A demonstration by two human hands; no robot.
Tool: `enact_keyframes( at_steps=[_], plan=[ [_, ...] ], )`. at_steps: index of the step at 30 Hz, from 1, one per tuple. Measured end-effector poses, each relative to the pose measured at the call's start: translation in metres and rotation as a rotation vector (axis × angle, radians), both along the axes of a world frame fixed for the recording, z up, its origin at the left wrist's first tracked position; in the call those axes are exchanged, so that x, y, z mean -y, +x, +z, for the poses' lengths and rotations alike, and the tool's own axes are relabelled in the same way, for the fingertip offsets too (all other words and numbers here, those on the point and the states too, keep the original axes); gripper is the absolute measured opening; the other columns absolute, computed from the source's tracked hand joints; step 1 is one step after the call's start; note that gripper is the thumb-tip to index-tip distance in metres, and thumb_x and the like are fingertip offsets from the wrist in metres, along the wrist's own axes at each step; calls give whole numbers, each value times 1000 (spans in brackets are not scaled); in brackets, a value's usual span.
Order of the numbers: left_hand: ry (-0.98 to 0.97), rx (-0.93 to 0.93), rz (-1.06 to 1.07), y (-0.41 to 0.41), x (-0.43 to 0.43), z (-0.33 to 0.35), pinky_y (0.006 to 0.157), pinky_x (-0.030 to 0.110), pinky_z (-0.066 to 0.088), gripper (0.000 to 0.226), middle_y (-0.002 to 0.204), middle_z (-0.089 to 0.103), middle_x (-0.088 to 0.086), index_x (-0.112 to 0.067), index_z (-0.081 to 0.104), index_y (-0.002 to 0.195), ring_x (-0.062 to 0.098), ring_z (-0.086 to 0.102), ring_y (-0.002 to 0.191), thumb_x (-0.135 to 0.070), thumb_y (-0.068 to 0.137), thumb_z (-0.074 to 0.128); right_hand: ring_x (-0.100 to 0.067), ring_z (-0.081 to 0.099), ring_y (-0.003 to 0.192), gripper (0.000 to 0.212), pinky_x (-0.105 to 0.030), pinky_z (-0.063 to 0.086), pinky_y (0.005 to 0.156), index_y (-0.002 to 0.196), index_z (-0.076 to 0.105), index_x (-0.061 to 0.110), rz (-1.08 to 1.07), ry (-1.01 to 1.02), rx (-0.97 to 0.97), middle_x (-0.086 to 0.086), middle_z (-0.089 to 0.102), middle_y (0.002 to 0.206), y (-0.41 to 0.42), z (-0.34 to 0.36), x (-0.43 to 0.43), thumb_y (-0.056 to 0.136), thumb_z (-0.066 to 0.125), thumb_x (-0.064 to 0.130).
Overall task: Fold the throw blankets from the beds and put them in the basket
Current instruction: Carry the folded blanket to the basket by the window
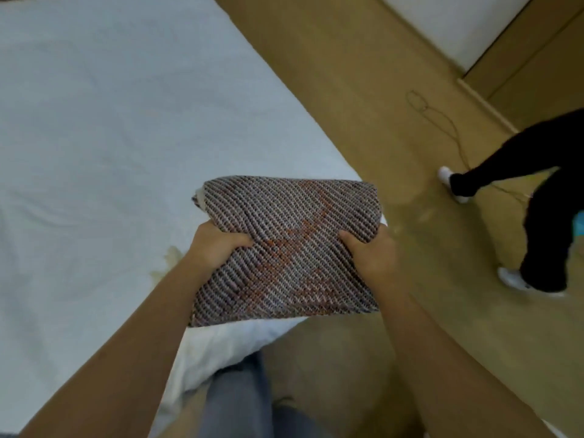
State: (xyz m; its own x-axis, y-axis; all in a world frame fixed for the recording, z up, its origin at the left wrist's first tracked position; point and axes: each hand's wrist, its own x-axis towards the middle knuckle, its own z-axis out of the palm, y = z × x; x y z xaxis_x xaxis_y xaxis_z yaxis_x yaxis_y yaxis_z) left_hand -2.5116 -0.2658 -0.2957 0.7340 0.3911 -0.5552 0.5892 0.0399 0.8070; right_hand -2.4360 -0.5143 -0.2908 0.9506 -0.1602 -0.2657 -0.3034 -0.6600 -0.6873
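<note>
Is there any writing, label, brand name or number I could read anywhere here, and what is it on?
None: no text, label, brand or number shows anywhere in this view.
The folded throw blanket, gripped by the left hand and right hand, carries only a woven pattern, with no tag showing.
The white bed is plain.
The wooden floor is unmarked.

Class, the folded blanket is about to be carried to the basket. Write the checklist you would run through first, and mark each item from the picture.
1. Blanket folded into a compact bundle: ok.
2. Left hand gripping its left edge: ok.
3. Right hand gripping its right edge: ok.
4. Basket located: cannot tell, none is in view.
5. Floor path free: not ok, another person's legs and a thin cord are on the floor to the right.
6. Bed free of other blankets: cannot tell, only part shows.
</note>
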Motion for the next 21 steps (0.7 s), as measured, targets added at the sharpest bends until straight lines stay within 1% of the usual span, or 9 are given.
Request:
enact_keyframes(
  at_steps=[2,4,6,9,12,14,17,19,21],
  plan=[
    [-40,11,-78,3,42,12,76,28,45,41,93,64,0,-19,61,99,14,60,80,-8,63,78,-31,58,106,62,-40,47,91,120,51,10,-85,-18,6,-11,62,118,-15,18,49,74,72,45],
    [-71,23,-186,8,87,25,71,25,45,36,89,64,-4,-20,61,93,12,61,79,-8,63,77,-32,59,105,60,-40,47,89,117,52,8,-190,-34,21,-13,62,116,-35,34,100,74,72,45],
    [-96,34,-288,14,129,38,65,23,45,31,86,64,-7,-23,61,85,12,61,79,-9,62,77,-30,58,106,60,-34,45,88,119,52,10,-283,-20,35,-11,61,118,-55,49,147,75,71,45],
    [-107,26,-430,27,181,52,74,29,47,35,89,65,-4,-19,63,94,16,62,82,-11,63,78,-25,58,103,58,-27,39,81,122,51,12,-404,21,58,-7,61,119,-81,63,203,77,70,43],
    [-123,24,-557,48,230,61,71,28,46,32,88,65,-4,-21,62,89,15,62,81,-10,63,78,-18,55,88,53,-26,41,76,118,53,11,-532,37,56,-7,63,115,-97,69,247,79,69,42],
    [-119,16,-653,65,263,65,75,32,48,35,90,65,-2,-18,62,95,18,62,83,-11,64,78,-14,51,81,49,-26,42,72,115,56,9,-617,34,82,-8,64,111,-101,72,272,79,70,38],
    [-112,18,-789,100,309,74,88,39,49,41,100,66,3,-15,62,105,24,62,91,-12,67,77,-18,57,87,46,-27,44,74,117,56,9,-723,101,137,-7,64,111,-99,76,304,81,70,35],
    [-117,17,-889,128,342,82,87,40,49,33,98,67,1,-18,63,98,23,63,89,-12,69,76,-25,61,98,50,-31,47,79,120,55,11,-820,130,154,-6,63,113,-96,80,325,80,70,37],
    [-110,27,-997,154,379,92,84,39,49,26,95,67,-2,-23,62,90,21,63,86,-12,71,76,-26,61,100,48,-34,49,82,117,57,11,-909,123,184,-4,64,109,-95,85,348,79,70,39]
  ],
)
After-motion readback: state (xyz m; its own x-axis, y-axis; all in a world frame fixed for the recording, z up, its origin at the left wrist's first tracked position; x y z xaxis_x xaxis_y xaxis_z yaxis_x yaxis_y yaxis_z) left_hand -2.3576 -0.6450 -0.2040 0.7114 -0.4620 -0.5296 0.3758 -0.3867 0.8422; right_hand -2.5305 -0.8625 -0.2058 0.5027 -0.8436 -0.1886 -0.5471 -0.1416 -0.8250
